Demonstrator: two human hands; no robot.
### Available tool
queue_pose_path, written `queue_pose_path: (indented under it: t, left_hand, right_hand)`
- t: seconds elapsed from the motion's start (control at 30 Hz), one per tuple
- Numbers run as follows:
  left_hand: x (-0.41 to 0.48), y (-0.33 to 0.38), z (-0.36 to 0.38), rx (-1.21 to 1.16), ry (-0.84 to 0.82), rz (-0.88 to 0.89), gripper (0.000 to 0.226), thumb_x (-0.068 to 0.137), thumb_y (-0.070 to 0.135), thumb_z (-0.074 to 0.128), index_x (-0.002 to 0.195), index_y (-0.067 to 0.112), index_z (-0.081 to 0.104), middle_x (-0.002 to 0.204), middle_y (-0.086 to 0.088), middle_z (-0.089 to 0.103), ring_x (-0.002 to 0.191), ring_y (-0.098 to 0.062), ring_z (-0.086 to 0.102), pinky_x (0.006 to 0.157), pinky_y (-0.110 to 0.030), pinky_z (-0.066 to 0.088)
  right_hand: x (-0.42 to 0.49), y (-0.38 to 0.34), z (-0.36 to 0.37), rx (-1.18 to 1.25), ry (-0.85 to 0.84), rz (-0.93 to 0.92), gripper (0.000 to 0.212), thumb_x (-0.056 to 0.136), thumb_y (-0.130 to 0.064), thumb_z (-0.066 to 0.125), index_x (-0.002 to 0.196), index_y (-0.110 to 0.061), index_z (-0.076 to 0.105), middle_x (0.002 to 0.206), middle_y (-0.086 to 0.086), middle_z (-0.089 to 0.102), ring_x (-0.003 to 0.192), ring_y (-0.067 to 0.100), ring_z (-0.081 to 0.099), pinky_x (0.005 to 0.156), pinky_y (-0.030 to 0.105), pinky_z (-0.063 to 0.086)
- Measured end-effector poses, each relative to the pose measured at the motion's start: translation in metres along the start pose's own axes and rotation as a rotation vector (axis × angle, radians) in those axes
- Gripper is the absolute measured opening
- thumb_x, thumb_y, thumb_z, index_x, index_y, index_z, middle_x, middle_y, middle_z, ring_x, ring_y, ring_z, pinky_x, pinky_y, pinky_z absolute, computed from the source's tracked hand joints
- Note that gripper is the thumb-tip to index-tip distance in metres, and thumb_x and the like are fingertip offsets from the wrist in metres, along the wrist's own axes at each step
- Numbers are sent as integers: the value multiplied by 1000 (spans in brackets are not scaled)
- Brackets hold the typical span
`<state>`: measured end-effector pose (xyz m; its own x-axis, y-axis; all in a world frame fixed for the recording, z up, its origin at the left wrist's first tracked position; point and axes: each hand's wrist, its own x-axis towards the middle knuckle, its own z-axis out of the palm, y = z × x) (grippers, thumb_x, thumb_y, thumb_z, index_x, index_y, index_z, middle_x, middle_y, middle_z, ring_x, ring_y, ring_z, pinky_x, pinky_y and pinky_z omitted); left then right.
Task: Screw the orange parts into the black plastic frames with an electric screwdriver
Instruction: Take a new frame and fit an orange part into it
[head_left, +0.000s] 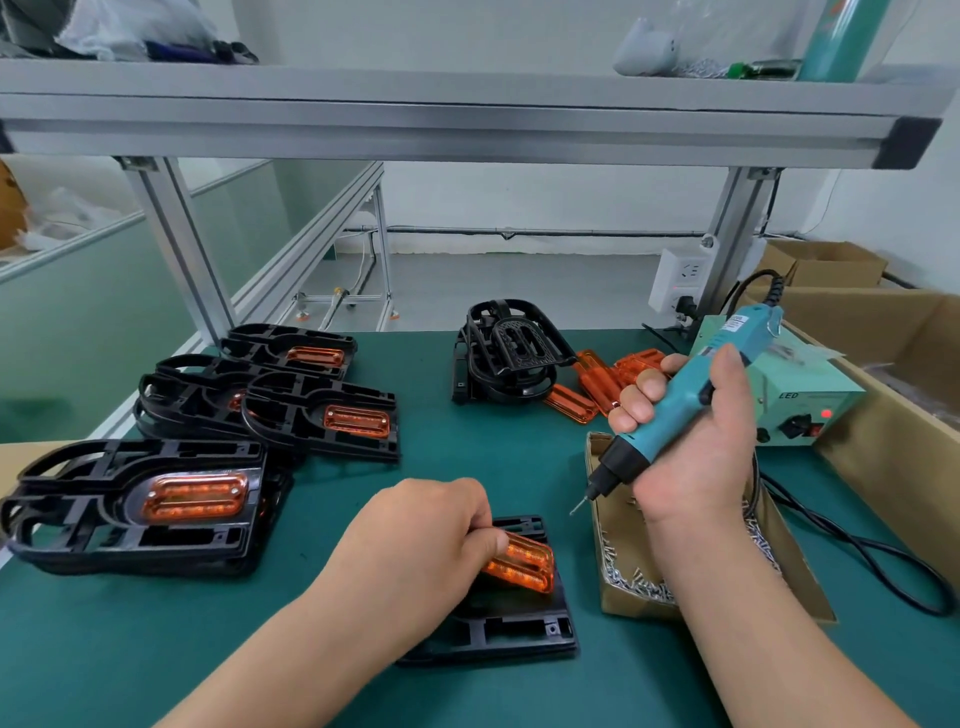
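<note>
The left hand (415, 540) holds a ribbed, see-through orange part (524, 564) on a black frame (509, 629). The right hand (696, 457) grips the teal screwdriver (680, 400).

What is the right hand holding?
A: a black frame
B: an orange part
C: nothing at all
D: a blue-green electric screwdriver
D: the right hand grips the blue-green electric screwdriver with its fingers curled round the body, while the orange part is held by the left hand.
</note>
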<state>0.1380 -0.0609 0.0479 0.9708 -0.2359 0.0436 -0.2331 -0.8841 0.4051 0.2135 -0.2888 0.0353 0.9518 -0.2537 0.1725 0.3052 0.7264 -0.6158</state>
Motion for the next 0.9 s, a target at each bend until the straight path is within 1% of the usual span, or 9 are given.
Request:
queue_pose_path:
  t: [0.17,0.33,0.43,0.5,0.57,0.6,0.7,0.8,0.9]
  left_hand:
    - [-3,2,3,291,-35,83,32,101,56,48,86,27,48,82,8,59,80,-15,59,75,-36,52]
    - [-4,-1,4,402,-84,150,36,98,58,47,85,25,47,83,8,56,84,-19,59,72,-36,50]
    - [-3,-3,4,358,-49,210,30,97,60,48,103,33,60,98,13,49,101,-14,49,83,-34,48]
    - [-1,-4,6,319,-48,262,33,97,61,50,121,41,60,115,16,41,115,-13,39,95,-32,42]
    - [1,-7,9,269,-99,278,35,99,58,53,130,43,57,133,17,38,128,-12,35,105,-34,38]
    - [2,-7,11,234,-130,280,34,99,55,55,131,43,56,136,18,40,129,-11,37,107,-34,38]
    - [5,-10,12,162,-168,292,30,99,50,59,128,43,56,129,23,45,123,-5,42,104,-31,42]
    - [5,-13,9,145,-176,314,29,97,50,62,124,43,57,125,23,47,119,0,41,103,-29,42]
    - [4,-12,8,158,-186,330,28,97,51,61,123,42,57,125,23,49,118,-1,42,103,-31,42]
  right_hand:
    - [0,0,-1,14,-3,10,38,103,-53,56,91,-17,59,77,1,48,61,15,45,55,26,41]
    - [1,0,-2,19,-8,11,39,104,-53,55,91,-17,60,77,2,49,61,15,44,56,26,40]
    - [1,1,-2,18,-10,10,39,103,-53,55,91,-17,60,77,2,48,61,16,45,55,27,41]
    - [2,0,-2,17,-11,3,38,103,-53,55,91,-17,59,76,2,47,61,16,44,55,27,41]
    - [2,-1,-2,24,-12,-6,38,103,-53,55,91,-17,59,77,2,47,61,16,44,55,26,40]
    - [2,-2,-2,26,-10,-9,38,103,-53,55,91,-17,59,77,2,48,61,15,44,55,26,40]
    - [3,-5,-3,28,10,-25,38,104,-52,54,91,-17,59,77,2,48,61,15,44,55,27,40]
    - [5,-10,-2,46,39,-44,37,101,-52,57,91,-16,58,77,2,46,61,16,44,56,27,40]
    - [6,-17,-2,63,78,-66,37,102,-51,57,92,-16,56,78,2,46,62,16,44,58,27,40]
